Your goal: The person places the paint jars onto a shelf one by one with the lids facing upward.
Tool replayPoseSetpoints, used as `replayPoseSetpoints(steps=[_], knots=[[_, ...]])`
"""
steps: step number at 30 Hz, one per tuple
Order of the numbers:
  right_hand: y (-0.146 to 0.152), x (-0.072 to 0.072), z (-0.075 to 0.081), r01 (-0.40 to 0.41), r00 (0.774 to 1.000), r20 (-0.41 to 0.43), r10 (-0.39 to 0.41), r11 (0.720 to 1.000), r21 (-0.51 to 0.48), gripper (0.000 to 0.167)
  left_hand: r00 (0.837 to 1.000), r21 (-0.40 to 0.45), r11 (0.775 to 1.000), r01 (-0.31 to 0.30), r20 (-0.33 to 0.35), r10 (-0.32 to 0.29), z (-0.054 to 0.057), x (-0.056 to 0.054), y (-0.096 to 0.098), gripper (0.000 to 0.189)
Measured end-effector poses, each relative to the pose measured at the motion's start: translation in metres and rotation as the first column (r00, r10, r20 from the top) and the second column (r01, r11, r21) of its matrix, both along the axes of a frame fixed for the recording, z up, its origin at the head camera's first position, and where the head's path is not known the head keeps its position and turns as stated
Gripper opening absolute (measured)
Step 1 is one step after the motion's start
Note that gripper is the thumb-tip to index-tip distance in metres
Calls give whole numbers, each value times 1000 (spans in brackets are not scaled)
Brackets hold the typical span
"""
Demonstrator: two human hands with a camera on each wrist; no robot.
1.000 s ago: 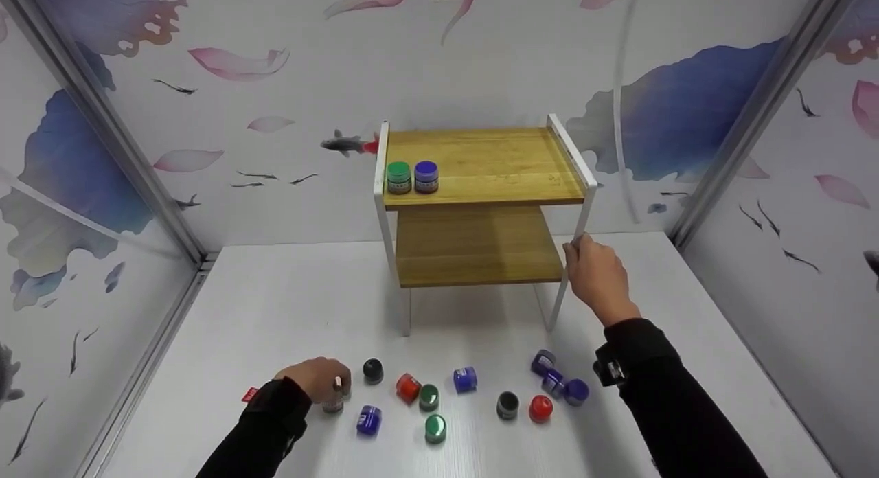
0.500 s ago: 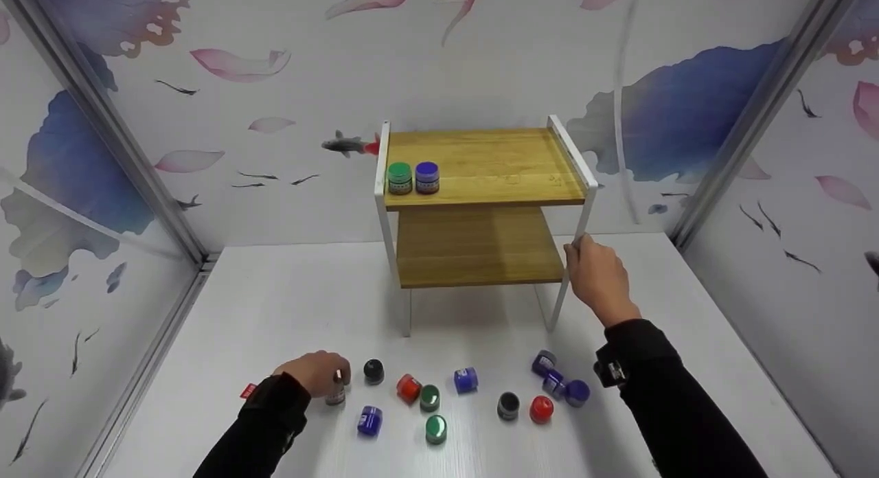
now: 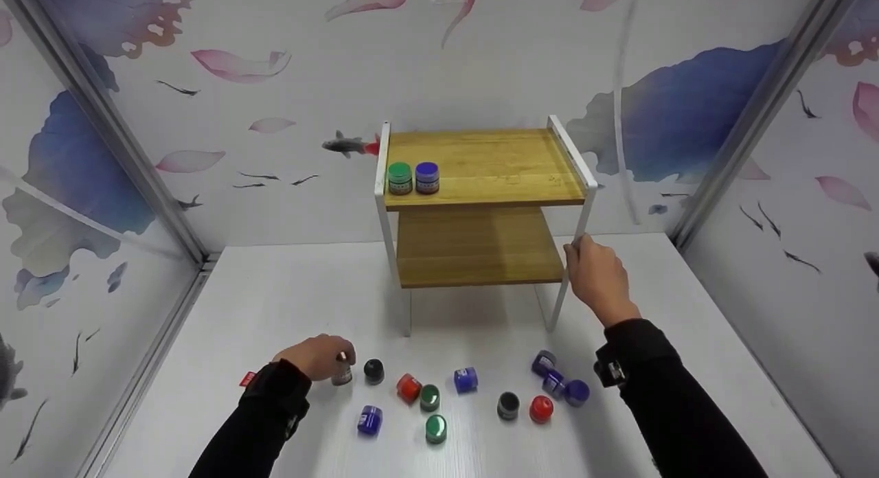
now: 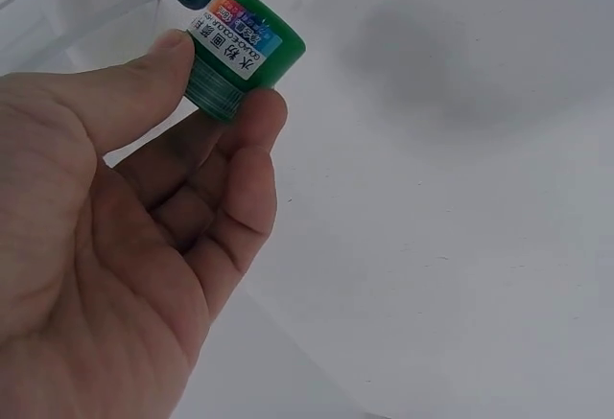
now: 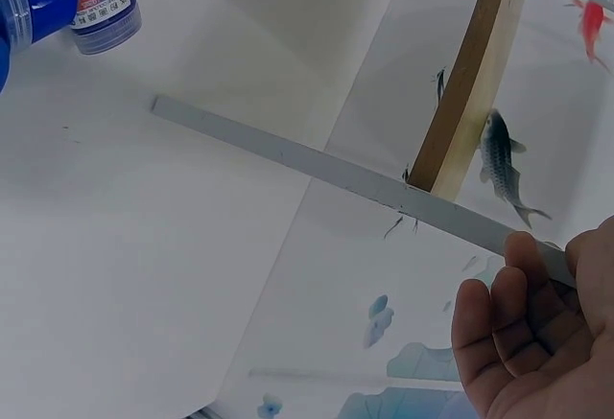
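My left hand point(image 3: 317, 356) pinches a green gouache paint jar point(image 4: 251, 47) between thumb and fingertips, its label showing in the left wrist view. The jar is tilted there, and in the head view the hand covers most of it. Just right of it stands a black paint jar point(image 3: 373, 371). My right hand point(image 3: 599, 280) grips the white right leg point(image 5: 317, 163) of a two-tier wooden shelf point(image 3: 481, 163). On the shelf's top board, at the left front, a green-lidded jar point(image 3: 400, 178) and a purple-lidded jar point(image 3: 426, 178) stand side by side.
Loose paint jars lie or stand on the white surface point(image 3: 275, 292) before the shelf: a red jar point(image 3: 408, 389), a green jar point(image 3: 435, 429), a blue jar point(image 3: 369, 420), a dark jar point(image 3: 508, 406) and several others. Printed wall panels point(image 3: 481, 52) enclose the back and sides.
My left hand has moved slightly away from me and to the right with the green jar, nearer the black one. My right hand stays on the shelf leg.
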State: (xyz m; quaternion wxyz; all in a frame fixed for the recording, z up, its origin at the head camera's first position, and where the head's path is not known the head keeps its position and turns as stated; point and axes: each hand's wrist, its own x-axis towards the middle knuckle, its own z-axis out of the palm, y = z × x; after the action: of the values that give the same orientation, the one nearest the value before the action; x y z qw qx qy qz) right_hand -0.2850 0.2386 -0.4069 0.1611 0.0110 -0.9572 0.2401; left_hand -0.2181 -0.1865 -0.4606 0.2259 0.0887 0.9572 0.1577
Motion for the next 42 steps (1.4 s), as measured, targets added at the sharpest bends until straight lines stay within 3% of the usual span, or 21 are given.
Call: replayPoseSetpoints(steps=[6, 13, 25, 42], knots=[[0, -1, -1, -5, 1000, -2, 5, 1000, 0, 27, 999, 16, 999, 40, -13, -40, 4, -9, 8, 12], [0, -1, -1, 4, 1000, 4, -4, 1000, -3, 27, 999, 57, 997, 49, -2, -49, 18, -11, 22, 14], [0, 0, 0, 5, 1000, 2, -5, 1000, 4, 26, 995, 113, 989, 94, -21, -93, 29, -19, 41, 19], [1, -1, 0, -7, 1000, 0, 7, 1000, 15, 27, 977, 118, 971, 209, -74, -201, 49, -27, 66, 21]])
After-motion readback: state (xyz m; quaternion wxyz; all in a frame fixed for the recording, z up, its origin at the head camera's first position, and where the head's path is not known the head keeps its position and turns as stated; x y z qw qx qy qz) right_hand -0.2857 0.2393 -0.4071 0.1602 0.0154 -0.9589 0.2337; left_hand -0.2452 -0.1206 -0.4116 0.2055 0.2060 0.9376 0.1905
